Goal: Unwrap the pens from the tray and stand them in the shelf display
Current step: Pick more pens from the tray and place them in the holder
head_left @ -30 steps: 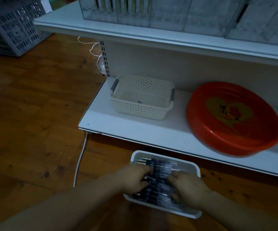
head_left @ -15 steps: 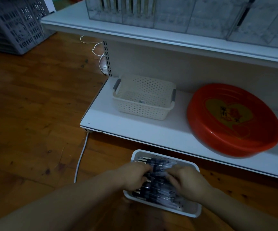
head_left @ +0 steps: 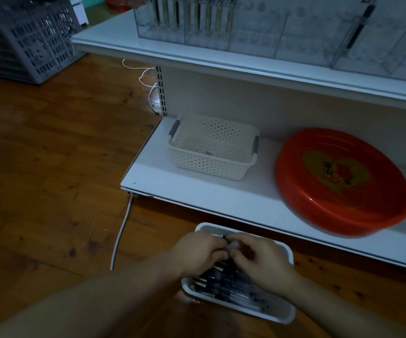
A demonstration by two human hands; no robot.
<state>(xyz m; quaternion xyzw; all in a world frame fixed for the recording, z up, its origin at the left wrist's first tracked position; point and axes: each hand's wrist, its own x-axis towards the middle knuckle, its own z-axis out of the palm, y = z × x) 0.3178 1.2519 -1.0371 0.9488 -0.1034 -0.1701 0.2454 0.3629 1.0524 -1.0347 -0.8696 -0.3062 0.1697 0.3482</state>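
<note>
A white tray (head_left: 286, 254) lies on the wooden floor, filled with several dark pens (head_left: 224, 284) in clear wrappers. Both hands are over it. My left hand (head_left: 198, 251) and my right hand (head_left: 261, 262) meet above the tray's far half, their fingers curled round one wrapped pen (head_left: 232, 245) between them. The hands hide most of that pen. On the upper shelf stands the clear display (head_left: 253, 28), with several pens upright in its left compartments.
The lower white shelf (head_left: 197, 191) carries a cream perforated basket (head_left: 211, 148) and a red round plate (head_left: 341, 181). A grey crate (head_left: 26, 37) stands at the far left. A white cable (head_left: 121, 230) runs over the floor beside the tray.
Both hands have lifted from the pile and come together at the tray's far end, now holding one wrapped pen between them. The camera has tilted up a little.
</note>
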